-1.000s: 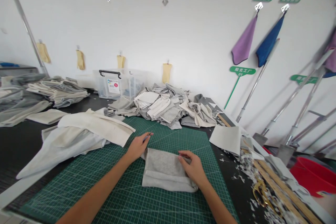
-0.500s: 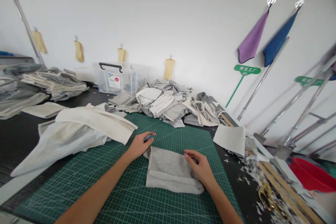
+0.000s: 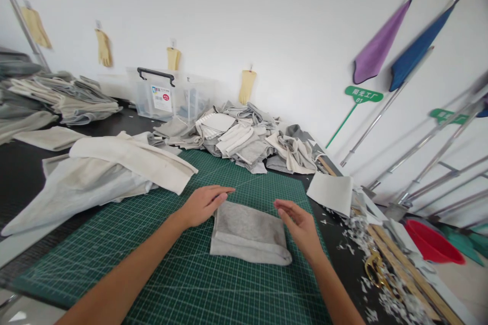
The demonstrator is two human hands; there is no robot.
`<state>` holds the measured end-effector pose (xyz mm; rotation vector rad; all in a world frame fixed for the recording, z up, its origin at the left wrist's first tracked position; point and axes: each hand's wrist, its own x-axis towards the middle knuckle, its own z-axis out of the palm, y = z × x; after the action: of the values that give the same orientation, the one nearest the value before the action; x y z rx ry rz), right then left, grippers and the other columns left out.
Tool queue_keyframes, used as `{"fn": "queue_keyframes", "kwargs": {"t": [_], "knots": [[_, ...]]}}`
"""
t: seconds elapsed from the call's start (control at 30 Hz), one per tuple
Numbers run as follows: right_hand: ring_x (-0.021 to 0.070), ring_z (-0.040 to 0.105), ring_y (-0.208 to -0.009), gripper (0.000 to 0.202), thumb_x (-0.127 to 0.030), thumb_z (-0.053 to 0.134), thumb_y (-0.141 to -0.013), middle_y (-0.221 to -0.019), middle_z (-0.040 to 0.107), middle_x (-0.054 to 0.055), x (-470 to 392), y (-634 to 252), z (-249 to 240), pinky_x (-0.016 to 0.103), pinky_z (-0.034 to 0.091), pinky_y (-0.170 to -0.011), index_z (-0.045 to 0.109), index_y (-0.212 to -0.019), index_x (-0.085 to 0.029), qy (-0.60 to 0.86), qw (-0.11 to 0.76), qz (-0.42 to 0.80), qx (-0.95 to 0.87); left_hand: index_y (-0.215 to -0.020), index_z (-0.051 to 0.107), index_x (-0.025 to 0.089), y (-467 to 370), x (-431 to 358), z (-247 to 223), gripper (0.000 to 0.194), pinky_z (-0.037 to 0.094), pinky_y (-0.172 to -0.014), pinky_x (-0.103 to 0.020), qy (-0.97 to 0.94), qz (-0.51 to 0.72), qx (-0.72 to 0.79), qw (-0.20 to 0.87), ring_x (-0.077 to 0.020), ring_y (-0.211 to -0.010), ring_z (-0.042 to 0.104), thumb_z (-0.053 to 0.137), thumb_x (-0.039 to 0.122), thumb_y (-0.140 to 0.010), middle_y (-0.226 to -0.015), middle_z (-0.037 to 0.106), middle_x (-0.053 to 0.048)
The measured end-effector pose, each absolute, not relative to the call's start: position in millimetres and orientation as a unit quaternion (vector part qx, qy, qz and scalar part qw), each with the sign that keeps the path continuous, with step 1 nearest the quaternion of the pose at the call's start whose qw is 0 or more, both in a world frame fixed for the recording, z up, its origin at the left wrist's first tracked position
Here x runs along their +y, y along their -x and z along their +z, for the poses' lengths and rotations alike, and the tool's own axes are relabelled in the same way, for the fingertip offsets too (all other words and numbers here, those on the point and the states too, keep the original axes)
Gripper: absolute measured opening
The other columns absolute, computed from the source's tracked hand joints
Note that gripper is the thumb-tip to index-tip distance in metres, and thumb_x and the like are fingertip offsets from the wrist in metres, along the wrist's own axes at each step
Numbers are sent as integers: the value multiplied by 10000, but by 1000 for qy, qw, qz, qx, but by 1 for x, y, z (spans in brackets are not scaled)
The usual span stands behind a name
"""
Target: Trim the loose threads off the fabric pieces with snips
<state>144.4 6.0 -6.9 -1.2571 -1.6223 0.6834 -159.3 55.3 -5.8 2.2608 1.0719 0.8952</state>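
A folded piece of grey fabric (image 3: 249, 231) lies on the green cutting mat (image 3: 183, 284) in front of me. My left hand (image 3: 204, 205) is at its upper left corner, back upward, fingers pressed together and thumb close beneath them. Whatever is in that palm is hidden. On the other side, my right hand (image 3: 299, 223) hovers by the fabric's right edge, fingers loosely apart and holding nothing. A large off-white cloth (image 3: 133, 160) is spread over the mat's left part, beyond my left forearm.
A heap of grey and white fabric pieces (image 3: 244, 137) sits at the mat's far edge, before a clear plastic box (image 3: 152, 96). Stacked cloths (image 3: 72, 96) are far left. Gold-handled scissors (image 3: 375, 269), wooden strips (image 3: 404, 269) and scraps lie right, near a red basin (image 3: 434, 241).
My right hand has come off the fabric and moved slightly outward. My left hand has turned back-up, and the small blue tool seen in it before is out of sight.
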Motion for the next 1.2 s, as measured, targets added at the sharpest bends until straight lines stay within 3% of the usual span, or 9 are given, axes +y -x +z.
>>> {"fn": "queue_keyframes", "kwargs": {"t": [0.13, 0.23, 0.47, 0.7, 1.2], "knots": [[236, 644, -1005, 235, -336, 586, -864, -1069, 700, 77, 0, -130, -8, 393, 518, -900, 704, -1041, -235, 505, 414, 249, -716, -1336, 548, 305, 147, 39, 3, 430, 441, -817, -297, -875, 271, 368, 162, -202, -926, 618, 329, 432, -989, -1069, 669, -44], [232, 661, -946, 221, -347, 584, -865, -1004, 716, 75, 3, -123, -21, 377, 526, -861, 716, -994, -224, 522, 422, 265, -692, -1342, 528, 348, 138, 31, 6, 405, 420, -701, -266, -901, 226, 346, 129, -168, -775, 611, 367, 440, -982, -932, 639, -17], [255, 687, -939, 292, -418, 650, -815, -981, 737, 94, 16, -131, -40, 416, 531, -891, 713, -996, -199, 530, 501, 354, -585, -1243, 626, 320, 133, 28, 6, 353, 420, -721, -272, -909, 206, 328, 154, -185, -830, 625, 434, 414, -962, -933, 661, -22], [247, 702, -879, 302, -415, 690, -755, -907, 750, 83, 20, -131, -39, 394, 553, -842, 724, -944, -183, 526, 520, 376, -559, -1051, 730, 238, 125, 33, -5, 293, 444, -664, -273, -888, 240, 339, 196, -188, -735, 618, 569, 399, -867, -856, 688, -52], [227, 699, -778, 274, -349, 659, -755, -848, 742, 86, 27, -129, -43, 374, 555, -771, 723, -941, -158, 514, 538, 376, -552, -1117, 696, 214, 108, 26, -14, 306, 464, -786, -312, -908, 244, 317, 126, -205, -868, 646, 491, 361, -945, -967, 712, -58]]}}
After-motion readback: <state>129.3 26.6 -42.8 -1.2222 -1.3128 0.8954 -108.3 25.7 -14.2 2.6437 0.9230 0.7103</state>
